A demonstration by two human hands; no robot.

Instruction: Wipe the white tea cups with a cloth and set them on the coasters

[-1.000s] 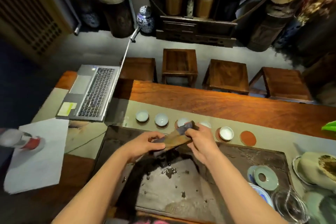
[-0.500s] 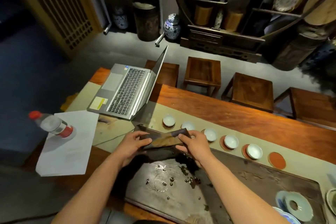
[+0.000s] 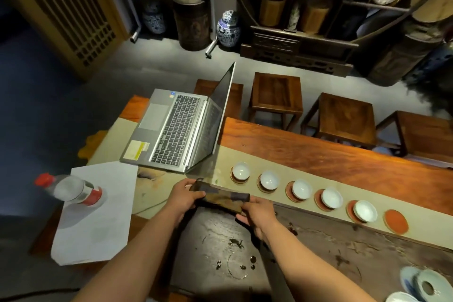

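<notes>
Open silver laptop (image 3: 179, 130), at the left end of the wooden tabletop (image 3: 331, 152), its near edge on a pale runner (image 3: 282, 167).
White paper sheet (image 3: 98, 216), near left corner; a clear plastic bottle (image 3: 71, 189) with red cap and red label stands on it.
Dark stone tea tray (image 3: 318, 252), wet in patches, nearest the viewer.
Blue-and-white dishes (image 3: 426, 285), at the tray's right end.
Three wooden stools (image 3: 277, 95), on the floor beyond the tabletop.
Blue-and-white porcelain jar (image 3: 228, 29), on the floor.
Dark shelf unit (image 3: 306, 32), holding plates and canisters.
Wooden lattice screen (image 3: 66, 7), upper left.
</notes>
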